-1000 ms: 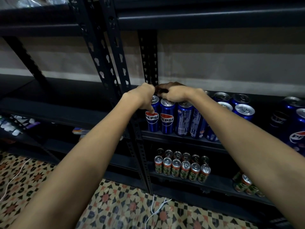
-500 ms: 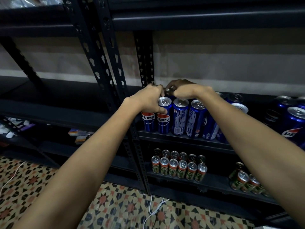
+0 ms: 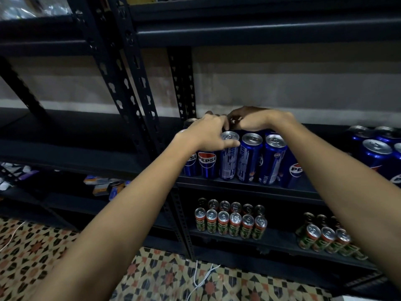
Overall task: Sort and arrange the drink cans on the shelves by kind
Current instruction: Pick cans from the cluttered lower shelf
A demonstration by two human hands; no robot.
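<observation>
1. Both hands reached to the back of the middle shelf, meeting over the blue Pepsi cans at its left end.
2. The left hand lay curled over the can tops, thumb against the rim of one front can; which can its fingers gripped, if any, I could not tell.
3. The right hand was curled round a dark can top in the back row, its fingertips hidden in shadow.
4. Six blue cans stood upright and touching along the front edge under the arms; one more silver top showed behind the left hand.
5. A second group of blue cans stood well apart at the right, at least four of them, cut off by the picture's edge.
6. On the lower shelf twelve small red-and-green cans stood in two rows of six.
7. Further right sat another cluster of the same small cans, about seven visible, partly hidden by the right forearm.
8. A white cable trailed over the patterned tile floor.
</observation>
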